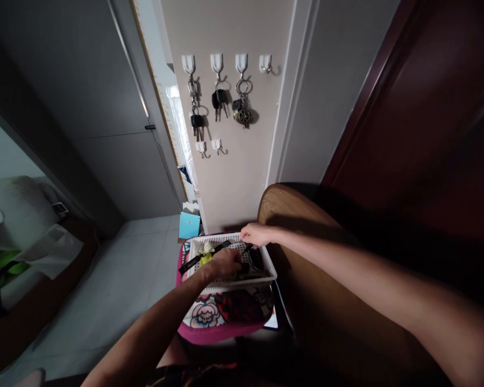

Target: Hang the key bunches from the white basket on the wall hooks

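Note:
A white plastic basket [271, 275] with slotted sides sits on a stool or bag top with a floral pattern and pink edge. My left hand [225, 262] reaches down into the basket, fingers curled beside something dark. At the basket's far right rim, my right hand [257, 235] is closed in a pinch, a small dark item showing just under its fingers. What each hand grips is too small and dark to name. Inside the basket lie a black strap [190, 264] with pale lettering, a yellow item [206, 258] and a black flat object [257, 260].
On the wall panel ahead, white hooks [216, 63] carry three bunches of keys [220, 99]; other hooks hold nothing. A curved wooden panel [306, 236] stands close on the right. A light blue box [189, 224] is on the floor behind the basket. Grey cabinet doors [116, 161] are at left.

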The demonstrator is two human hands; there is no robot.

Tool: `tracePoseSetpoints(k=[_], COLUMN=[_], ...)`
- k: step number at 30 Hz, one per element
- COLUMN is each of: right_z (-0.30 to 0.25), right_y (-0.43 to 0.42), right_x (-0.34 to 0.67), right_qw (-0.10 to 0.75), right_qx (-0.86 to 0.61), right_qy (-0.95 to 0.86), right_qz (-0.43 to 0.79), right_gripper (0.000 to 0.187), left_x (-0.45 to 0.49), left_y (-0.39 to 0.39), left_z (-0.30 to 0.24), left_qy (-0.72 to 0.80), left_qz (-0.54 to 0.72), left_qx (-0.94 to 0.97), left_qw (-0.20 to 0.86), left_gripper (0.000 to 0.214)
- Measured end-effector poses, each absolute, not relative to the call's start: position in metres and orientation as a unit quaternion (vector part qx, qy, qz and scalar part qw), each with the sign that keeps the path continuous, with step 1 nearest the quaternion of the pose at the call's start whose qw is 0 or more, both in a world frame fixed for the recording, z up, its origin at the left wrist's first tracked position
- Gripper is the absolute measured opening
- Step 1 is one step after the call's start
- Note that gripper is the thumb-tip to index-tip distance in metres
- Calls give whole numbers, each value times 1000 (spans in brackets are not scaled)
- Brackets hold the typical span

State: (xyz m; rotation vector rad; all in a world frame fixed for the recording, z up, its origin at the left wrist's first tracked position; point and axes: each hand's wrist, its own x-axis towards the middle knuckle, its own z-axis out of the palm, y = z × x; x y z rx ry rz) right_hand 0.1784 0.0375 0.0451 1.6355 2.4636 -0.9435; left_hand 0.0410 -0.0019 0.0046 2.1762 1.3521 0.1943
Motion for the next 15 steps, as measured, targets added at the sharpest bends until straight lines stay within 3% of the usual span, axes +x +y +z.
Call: tracePoseSetpoints(k=[5, 10, 13, 15], right_z=[48, 52, 57, 63], right_y=[32, 24, 26, 29], right_x=[176, 170, 169, 170], right_qw=[61, 82, 61, 0], right_qx=[522, 479, 472, 475], right_qy=[780, 771, 806, 833], right_qz=[-341, -413, -351, -284], right_gripper=[15, 20, 21, 19], left_x=[20, 9, 7, 8], left_y=[10, 17, 19, 21], left_z=[22, 45, 58, 67], left_qy=[472, 471, 473, 475], left_qz=[200, 257, 271, 278], left_qx=[754, 724, 735, 737], left_qw=[411, 434, 404, 392], left_gripper=[18, 18, 17, 16])
